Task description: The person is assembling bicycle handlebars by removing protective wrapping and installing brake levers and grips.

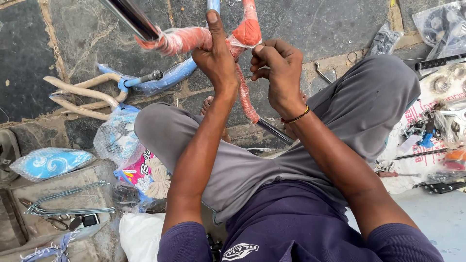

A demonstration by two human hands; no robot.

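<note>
Head view: left hand [216, 58] grips the orange-wrapped bicycle frame [182, 40], fingers closed round it; right hand [276, 68] pinches its plastic wrapping [246, 97].

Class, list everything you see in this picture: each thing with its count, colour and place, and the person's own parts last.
Wrapped frame tube: one, orange wrap, top centre, in both hands.
Chrome tube: one, silver, top left.
Blue wrapped frame part: one, upper left on stone floor.
Beige wrapped stays: one set, left.
Blue patterned saddle: one, far left.
Metal rods: a bundle, silver, lower left.
Black grips: one seen, upper right.
Loose tools: several, right.
Left hand: grips the wrap.
Right hand: pinches the wrap.
</note>
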